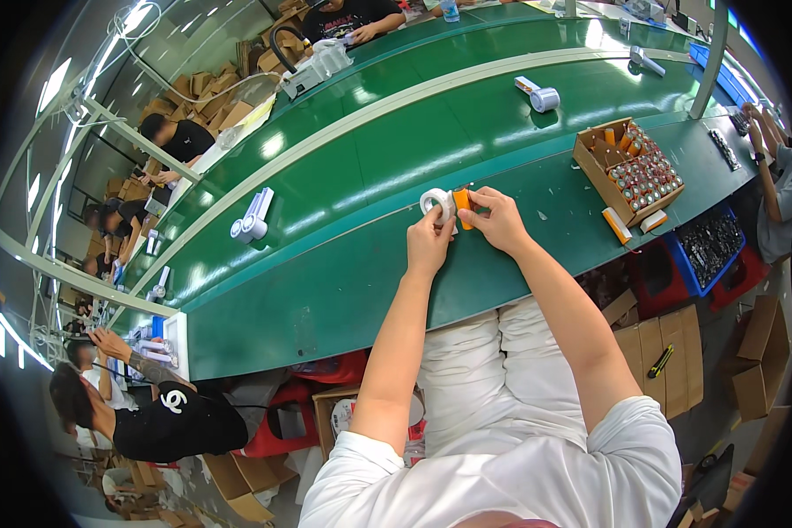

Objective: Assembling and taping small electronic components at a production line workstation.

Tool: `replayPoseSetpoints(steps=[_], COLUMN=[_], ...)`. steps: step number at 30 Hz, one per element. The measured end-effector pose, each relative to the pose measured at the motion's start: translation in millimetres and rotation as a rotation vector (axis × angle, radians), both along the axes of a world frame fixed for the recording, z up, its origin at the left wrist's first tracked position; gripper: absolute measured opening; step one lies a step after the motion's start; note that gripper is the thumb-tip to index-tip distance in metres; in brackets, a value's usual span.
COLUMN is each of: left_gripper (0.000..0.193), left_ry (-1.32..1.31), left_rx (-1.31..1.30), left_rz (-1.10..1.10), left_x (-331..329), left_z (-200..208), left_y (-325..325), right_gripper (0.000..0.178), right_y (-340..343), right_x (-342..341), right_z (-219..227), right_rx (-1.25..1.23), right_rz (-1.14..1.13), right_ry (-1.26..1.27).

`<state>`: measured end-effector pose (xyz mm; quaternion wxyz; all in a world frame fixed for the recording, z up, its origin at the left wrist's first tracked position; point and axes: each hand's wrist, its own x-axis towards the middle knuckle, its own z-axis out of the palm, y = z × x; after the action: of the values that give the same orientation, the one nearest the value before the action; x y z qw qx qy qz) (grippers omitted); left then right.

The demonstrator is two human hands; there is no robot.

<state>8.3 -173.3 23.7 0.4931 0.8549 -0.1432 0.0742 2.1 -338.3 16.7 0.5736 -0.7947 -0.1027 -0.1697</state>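
My left hand point(427, 245) is closed around a white ring-shaped roll point(448, 206), which looks like tape, just above the table's front strip. Close beside it, my right hand point(500, 222) pinches an orange battery pack point(463, 209) between thumb and fingers. The roll and the pack sit side by side, nearly touching; whether they meet is too small to tell. To the right stands an open cardboard box point(605, 183) with several orange cylindrical batteries point(645, 176) packed upright. Two orange-and-white packs point(617, 226) lie against its near side.
White handheld devices point(253, 218) with round heads lie along the green conveyor point(343, 180); another device point(539, 94) is farther back. A blue crate point(711, 251) of dark parts stands below right. Co-workers point(172, 414) sit at the left, far side and right. A metal post point(711, 70) rises at the right.
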Motion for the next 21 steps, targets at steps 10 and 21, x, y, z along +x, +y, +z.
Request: replayPoseSetpoints(steps=[10,21], left_gripper=[0.023,0.021], left_ry=[-0.524,-0.464], left_rx=[0.279,0.363], left_rz=[-0.015,0.012], left_x=[6,3], left_z=[-11,-6], left_y=[5,-1], right_gripper=[0.031,0.023], right_y=[-3,-19], right_x=[-4,6], right_z=[10,5], right_rx=[0.099,0.734], right_rz=[0.045,-0.04], right_ry=[0.055,0.007])
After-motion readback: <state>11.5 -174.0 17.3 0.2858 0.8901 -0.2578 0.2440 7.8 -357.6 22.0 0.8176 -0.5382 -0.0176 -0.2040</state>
